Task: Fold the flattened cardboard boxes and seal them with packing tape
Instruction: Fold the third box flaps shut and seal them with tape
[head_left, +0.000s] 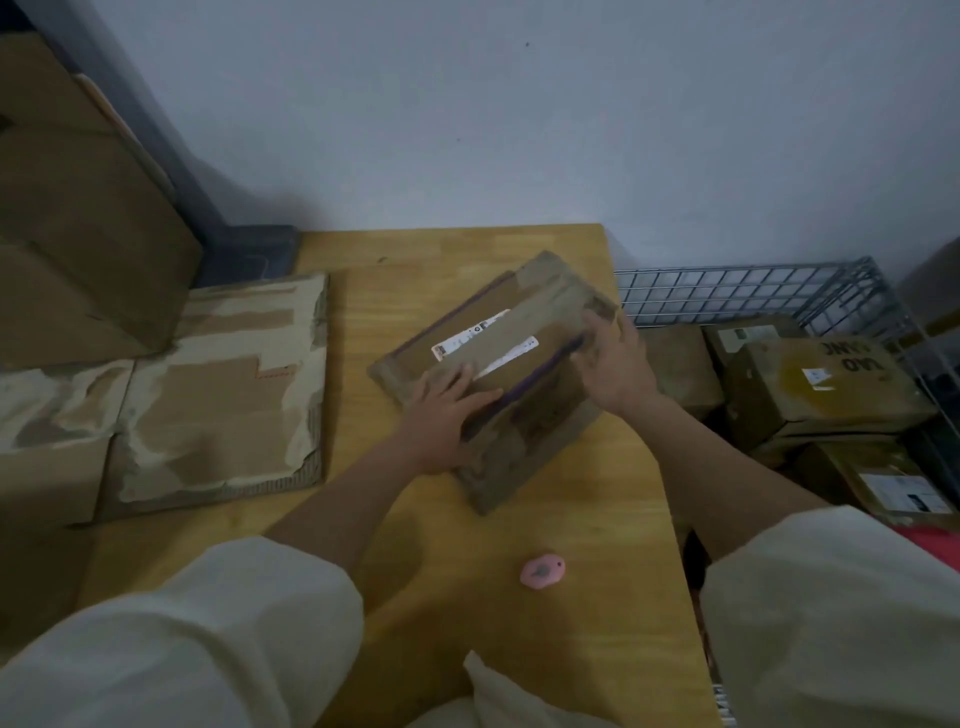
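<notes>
A brown cardboard box (511, 332) with old tape strips and white labels lies at an angle in the middle of the wooden table (597, 545). My left hand (441, 410) lies flat on its top near the left end, fingers straight. At the box's right end, my right hand (615, 369) holds the edge, fingers curled over it. A stack of flattened cardboard (223, 395), patched with torn tape, lies on the left of the table. No tape roll is visible.
A small pink object (543, 570) lies on the table near me. A wire basket (753, 286) on the right holds several closed cardboard boxes (815, 384). More large cardboard leans at the far left (78, 208). A wall stands behind the table.
</notes>
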